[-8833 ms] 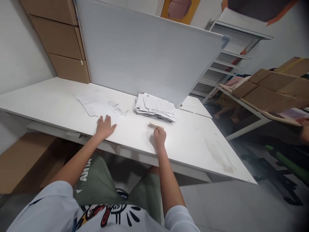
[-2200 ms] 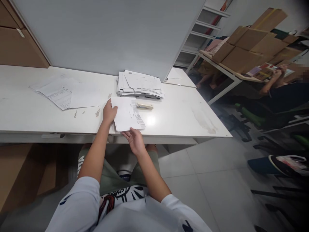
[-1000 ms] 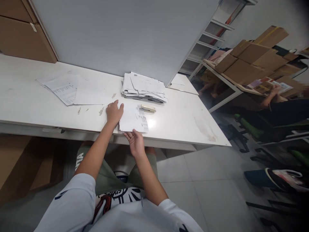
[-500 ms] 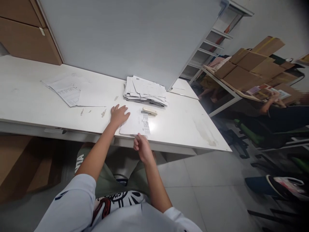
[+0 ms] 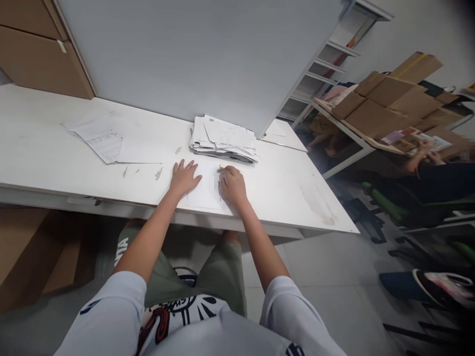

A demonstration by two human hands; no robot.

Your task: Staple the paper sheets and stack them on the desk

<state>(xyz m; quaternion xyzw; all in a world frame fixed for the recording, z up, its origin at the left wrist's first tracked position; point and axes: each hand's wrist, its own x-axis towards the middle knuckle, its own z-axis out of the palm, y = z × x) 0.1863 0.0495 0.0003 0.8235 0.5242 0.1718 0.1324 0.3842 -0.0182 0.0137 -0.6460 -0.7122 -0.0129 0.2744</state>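
My left hand (image 5: 184, 177) lies flat with fingers spread on the left edge of a white printed sheet (image 5: 203, 196) near the front of the white desk (image 5: 44, 168). My right hand (image 5: 232, 184) rests on the sheet's right side, fingers curled over a small beige stapler (image 5: 221, 169), of which only the tip shows. Just behind both hands sits a thick, untidy stack of papers (image 5: 223, 140).
Loose sheets (image 5: 104, 142) lie spread at the desk's left. A large whiteboard (image 5: 193, 59) leans behind the desk, with brown cabinets (image 5: 33, 44) at the left. To the right are a metal shelf (image 5: 326, 54), cardboard boxes (image 5: 389, 94) and another person's arm (image 5: 419, 158).
My right hand rose from the desk's front edge, let go of the sheet's near edge and came down over the stapler. My left hand stayed pressed on the sheet.
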